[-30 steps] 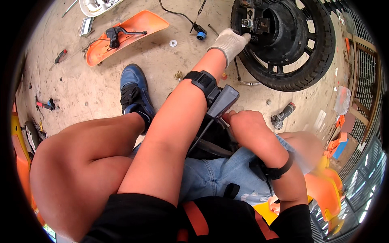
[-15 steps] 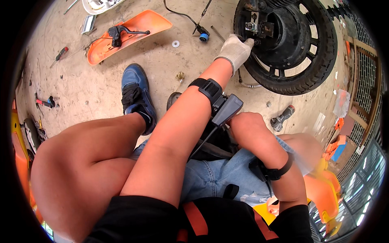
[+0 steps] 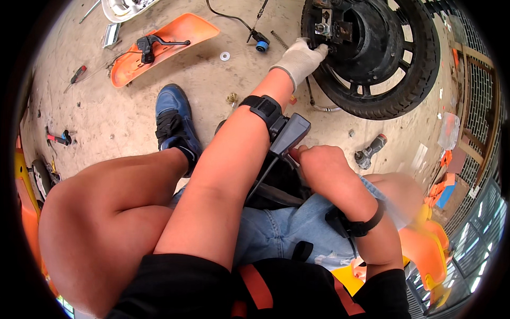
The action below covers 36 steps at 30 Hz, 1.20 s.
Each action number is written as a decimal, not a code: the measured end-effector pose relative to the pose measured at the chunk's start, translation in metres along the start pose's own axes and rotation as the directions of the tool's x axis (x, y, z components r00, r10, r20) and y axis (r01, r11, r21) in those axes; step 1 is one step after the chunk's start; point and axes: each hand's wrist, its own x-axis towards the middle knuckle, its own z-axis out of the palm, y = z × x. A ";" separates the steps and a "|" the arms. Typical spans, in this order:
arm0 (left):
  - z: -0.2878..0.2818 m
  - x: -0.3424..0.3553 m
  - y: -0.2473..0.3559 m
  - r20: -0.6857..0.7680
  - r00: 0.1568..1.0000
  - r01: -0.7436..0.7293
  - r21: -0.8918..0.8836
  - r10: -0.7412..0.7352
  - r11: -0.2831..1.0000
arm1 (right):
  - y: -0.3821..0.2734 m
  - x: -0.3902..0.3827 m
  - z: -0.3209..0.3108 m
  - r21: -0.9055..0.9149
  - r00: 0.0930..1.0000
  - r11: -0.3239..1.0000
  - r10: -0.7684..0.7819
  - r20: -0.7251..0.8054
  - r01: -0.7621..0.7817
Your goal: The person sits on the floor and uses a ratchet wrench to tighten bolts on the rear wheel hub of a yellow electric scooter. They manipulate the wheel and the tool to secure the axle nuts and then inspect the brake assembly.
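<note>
My left hand, in a whitish knit glove, reaches forward to the left side of a black wheel with a knobby tyre. Its fingers are bent and closed beside the hub, just below a metal bracket; what they pinch is hidden. My bare right hand is curled close to my lap, near the grey device strapped on my left forearm. The right fingertips are mostly covered, and what lies in them cannot be made out.
An orange fender lies at the far left with a black brake lever on it. A spring, a washer, a screwdriver and a grey power tool are on the floor. My blue shoe is at left.
The view has shifted slightly, so the floor things and wheel sit a little further left and up. My left hand stays at the hub; my right hand stays curled near my lap.
</note>
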 end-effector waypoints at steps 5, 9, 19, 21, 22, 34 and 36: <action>-0.015 0.000 0.007 0.237 0.968 0.116 -0.149 -0.079 0.982 | 0.002 -0.001 0.004 0.006 1.000 1.000 0.006 -0.019 -0.006; 0.001 0.016 -0.015 0.177 0.979 0.144 -0.278 -0.097 0.950 | 0.001 0.000 0.004 0.014 1.000 1.000 0.011 -0.005 -0.011; 0.017 0.029 -0.025 0.140 0.981 0.174 -0.326 -0.134 0.929 | 0.002 -0.001 0.004 -0.027 1.000 1.000 0.007 0.021 -0.007; 0.016 0.035 -0.031 0.136 0.981 0.173 -0.319 -0.136 0.932 | 0.001 0.002 0.004 -0.039 0.999 0.999 0.005 0.034 -0.004; 0.015 0.035 -0.036 0.118 0.984 0.162 -0.327 -0.130 0.931 | 0.001 0.003 0.005 -0.040 0.999 0.999 0.000 0.036 0.001; -0.009 0.030 -0.010 0.102 0.993 0.063 0.016 -0.064 0.998 | 0.001 0.000 0.009 -0.021 0.996 0.999 -0.030 -0.080 0.028; -0.009 0.034 -0.003 0.183 0.978 0.076 0.118 -0.097 0.990 | 0.004 -0.001 0.015 -0.003 0.994 1.000 -0.016 -0.111 0.016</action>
